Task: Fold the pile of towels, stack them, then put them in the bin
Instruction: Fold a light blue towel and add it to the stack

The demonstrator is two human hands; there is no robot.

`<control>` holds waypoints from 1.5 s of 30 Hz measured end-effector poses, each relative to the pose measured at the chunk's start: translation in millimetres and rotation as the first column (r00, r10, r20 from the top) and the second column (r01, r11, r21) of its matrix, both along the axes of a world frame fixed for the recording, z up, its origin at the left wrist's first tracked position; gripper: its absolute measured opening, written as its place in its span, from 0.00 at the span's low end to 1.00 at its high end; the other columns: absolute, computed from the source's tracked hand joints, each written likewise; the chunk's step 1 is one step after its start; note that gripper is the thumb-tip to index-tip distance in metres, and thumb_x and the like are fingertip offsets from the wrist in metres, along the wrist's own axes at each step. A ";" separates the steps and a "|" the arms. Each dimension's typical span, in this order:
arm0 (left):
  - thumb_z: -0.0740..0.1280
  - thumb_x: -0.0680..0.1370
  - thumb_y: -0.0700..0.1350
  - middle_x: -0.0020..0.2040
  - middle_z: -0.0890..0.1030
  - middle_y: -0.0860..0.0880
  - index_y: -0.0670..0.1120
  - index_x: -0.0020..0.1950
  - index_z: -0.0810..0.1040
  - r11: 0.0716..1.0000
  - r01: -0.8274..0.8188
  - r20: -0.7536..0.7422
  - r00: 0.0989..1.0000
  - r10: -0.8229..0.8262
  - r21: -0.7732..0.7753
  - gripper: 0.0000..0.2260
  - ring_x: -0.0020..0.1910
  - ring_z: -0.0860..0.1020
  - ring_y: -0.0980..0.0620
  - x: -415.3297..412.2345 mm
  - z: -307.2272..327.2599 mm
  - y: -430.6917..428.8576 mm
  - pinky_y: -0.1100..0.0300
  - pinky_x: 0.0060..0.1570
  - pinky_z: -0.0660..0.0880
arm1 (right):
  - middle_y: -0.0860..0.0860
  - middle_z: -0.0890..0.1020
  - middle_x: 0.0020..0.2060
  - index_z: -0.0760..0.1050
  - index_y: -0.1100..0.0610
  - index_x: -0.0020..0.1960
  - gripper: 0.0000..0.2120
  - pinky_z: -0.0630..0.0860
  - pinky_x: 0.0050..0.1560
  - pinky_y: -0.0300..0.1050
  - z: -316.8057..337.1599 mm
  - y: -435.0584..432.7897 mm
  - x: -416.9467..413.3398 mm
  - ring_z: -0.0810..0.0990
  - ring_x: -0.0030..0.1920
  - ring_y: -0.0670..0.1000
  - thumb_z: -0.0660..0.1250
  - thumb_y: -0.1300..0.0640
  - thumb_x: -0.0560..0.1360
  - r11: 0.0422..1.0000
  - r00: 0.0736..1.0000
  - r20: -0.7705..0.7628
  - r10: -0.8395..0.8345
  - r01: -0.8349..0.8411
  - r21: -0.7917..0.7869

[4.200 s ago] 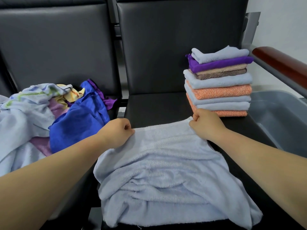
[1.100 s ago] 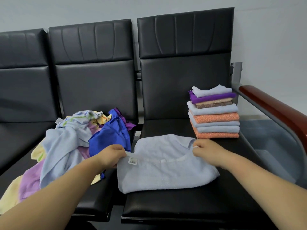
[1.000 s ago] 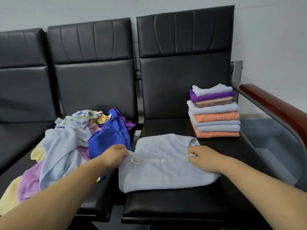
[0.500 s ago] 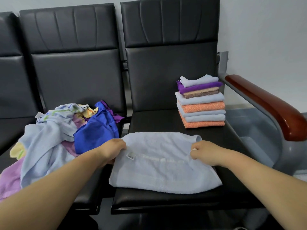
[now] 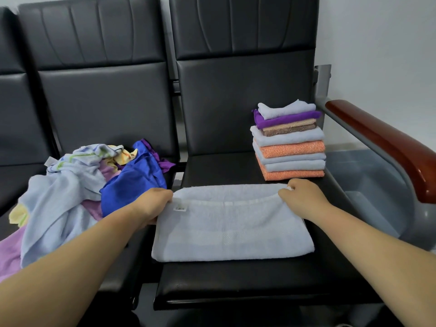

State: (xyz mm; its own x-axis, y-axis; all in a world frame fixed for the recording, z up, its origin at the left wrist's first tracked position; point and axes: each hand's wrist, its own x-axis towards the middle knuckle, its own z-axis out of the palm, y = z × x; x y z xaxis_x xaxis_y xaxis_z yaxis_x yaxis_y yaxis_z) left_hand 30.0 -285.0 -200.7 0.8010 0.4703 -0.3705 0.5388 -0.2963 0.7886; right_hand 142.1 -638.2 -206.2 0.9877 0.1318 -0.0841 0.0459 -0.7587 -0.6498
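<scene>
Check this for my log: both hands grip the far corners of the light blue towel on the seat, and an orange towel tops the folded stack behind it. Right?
No. The head view shows the folded stack topped by a pale blue towel; orange towels lie lower. The left hand and right hand do grip the light blue towel's far corners on the seat.

Both bare forearms reach forward, left hand point(image 5: 154, 204) and right hand point(image 5: 303, 197) knuckles up and apart, the 2 each pinching a far corner of the towel point(image 5: 231, 232).
</scene>
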 end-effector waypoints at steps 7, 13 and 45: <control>0.60 0.80 0.44 0.46 0.78 0.45 0.43 0.46 0.76 0.977 -0.067 0.132 0.990 0.041 0.205 0.08 0.44 0.74 0.48 28.2 -6.9 0.7 0.53 0.46 0.71 | 0.52 0.66 0.32 0.60 0.55 0.35 0.17 0.60 0.34 0.46 -4.6 10.7 21.2 0.63 0.33 0.50 0.63 0.59 0.79 0.982 0.994 0.051 -0.093 0.083 0.171; 0.58 0.84 0.47 0.48 0.77 0.50 0.48 0.57 0.74 0.937 -0.065 0.112 0.993 0.028 0.342 0.07 0.47 0.74 0.52 50.6 -23.3 6.6 0.55 0.48 0.71 | 0.53 0.68 0.34 0.63 0.57 0.37 0.15 0.63 0.34 0.45 -17.9 23.1 41.1 0.65 0.34 0.50 0.64 0.59 0.80 0.990 0.992 0.093 -0.086 0.074 0.117; 0.65 0.79 0.50 0.59 0.76 0.49 0.49 0.63 0.69 0.731 0.312 -0.049 0.933 -0.358 0.607 0.14 0.55 0.76 0.46 34.7 -26.0 -64.9 0.51 0.55 0.75 | 0.44 0.75 0.59 0.76 0.49 0.62 0.09 0.73 0.57 0.43 -14.1 19.9 9.7 0.74 0.58 0.47 0.66 0.52 0.82 0.934 0.936 0.180 0.302 -0.253 -0.252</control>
